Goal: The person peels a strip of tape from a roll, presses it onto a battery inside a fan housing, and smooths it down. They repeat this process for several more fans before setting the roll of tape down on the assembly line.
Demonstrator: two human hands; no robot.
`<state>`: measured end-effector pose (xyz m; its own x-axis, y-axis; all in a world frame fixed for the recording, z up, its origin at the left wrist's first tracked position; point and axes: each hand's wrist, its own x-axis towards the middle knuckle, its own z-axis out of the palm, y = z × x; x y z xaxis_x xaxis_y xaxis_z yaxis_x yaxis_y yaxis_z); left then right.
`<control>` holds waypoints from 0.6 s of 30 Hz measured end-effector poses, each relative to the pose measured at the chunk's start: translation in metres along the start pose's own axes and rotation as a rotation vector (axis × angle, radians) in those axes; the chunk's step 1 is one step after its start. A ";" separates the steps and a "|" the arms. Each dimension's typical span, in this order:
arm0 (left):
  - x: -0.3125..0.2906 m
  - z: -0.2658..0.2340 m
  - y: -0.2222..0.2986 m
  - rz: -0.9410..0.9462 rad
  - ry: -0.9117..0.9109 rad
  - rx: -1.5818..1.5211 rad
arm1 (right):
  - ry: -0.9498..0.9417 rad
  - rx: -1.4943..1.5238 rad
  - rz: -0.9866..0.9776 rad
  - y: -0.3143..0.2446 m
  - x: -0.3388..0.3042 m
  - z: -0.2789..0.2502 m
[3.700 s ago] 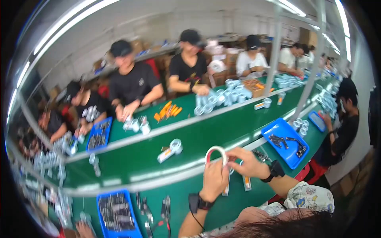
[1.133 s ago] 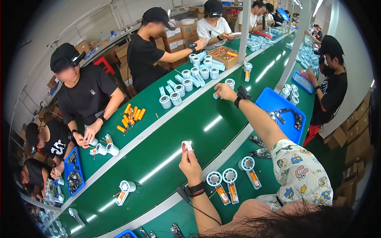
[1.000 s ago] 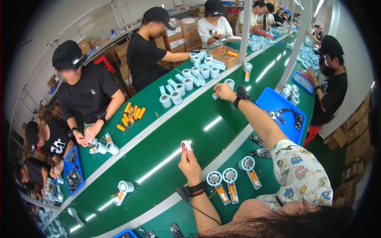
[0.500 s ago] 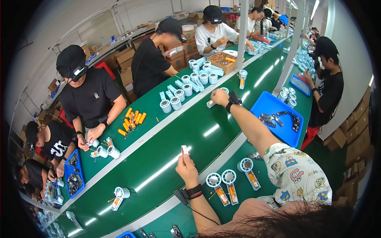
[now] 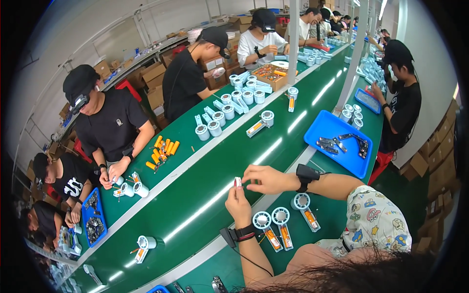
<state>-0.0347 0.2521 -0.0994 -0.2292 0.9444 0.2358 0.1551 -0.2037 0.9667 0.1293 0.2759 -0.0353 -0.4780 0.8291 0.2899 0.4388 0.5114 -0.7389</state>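
My left hand (image 5: 238, 206) is closed on a small white part (image 5: 238, 181), held upright between thumb and fingers above the belt. Just right of it, my right hand (image 5: 267, 179) has its thumb and forefinger apart, the fingertips close to the part; whether they touch it I cannot tell. Nearest my wrists lie several half-built handheld fans with round pale-blue heads and open handles showing orange batteries, such as one fan (image 5: 262, 220) and another fan (image 5: 301, 201). A further fan (image 5: 266, 117) lies on the green belt beyond my hands.
A blue tray (image 5: 317, 128) with dark circuit boards stands at the right. Across the green belt (image 5: 205, 171), a co-worker (image 5: 110, 122) works beside loose orange batteries (image 5: 165, 149). Fan bodies (image 5: 227, 111) stand in rows near a cardboard box (image 5: 269, 73). A metal post (image 5: 293, 44) rises beyond.
My right hand has let go of the fan on the belt and come back toward my left hand. My left hand, still with the white part, has shifted slightly right.
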 end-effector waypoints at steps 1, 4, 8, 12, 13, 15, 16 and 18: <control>-0.001 0.003 0.001 -0.014 -0.002 -0.065 | -0.041 -0.035 -0.020 -0.001 -0.003 0.001; 0.000 0.002 -0.005 -0.053 -0.071 -0.103 | -0.021 -0.144 -0.018 0.008 -0.008 0.003; 0.006 -0.011 -0.020 -0.120 -0.142 -0.136 | -0.005 -0.163 0.005 0.018 -0.009 0.006; 0.004 -0.012 -0.018 -0.128 -0.153 -0.143 | -0.045 -0.102 0.028 0.018 -0.009 0.004; 0.004 -0.012 -0.017 -0.118 -0.148 -0.145 | -0.067 -0.083 0.032 0.016 -0.009 0.004; 0.004 -0.008 -0.016 -0.119 -0.156 -0.156 | -0.063 -0.082 0.005 0.013 -0.009 0.005; 0.004 -0.007 -0.015 -0.118 -0.162 -0.167 | -0.059 -0.081 -0.024 0.012 -0.009 0.006; 0.004 -0.006 -0.012 -0.117 -0.167 -0.180 | -0.056 -0.082 -0.053 0.009 -0.010 0.007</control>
<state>-0.0432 0.2567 -0.1094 -0.0713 0.9907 0.1159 -0.0403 -0.1190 0.9921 0.1330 0.2709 -0.0489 -0.5432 0.7877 0.2907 0.4715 0.5727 -0.6706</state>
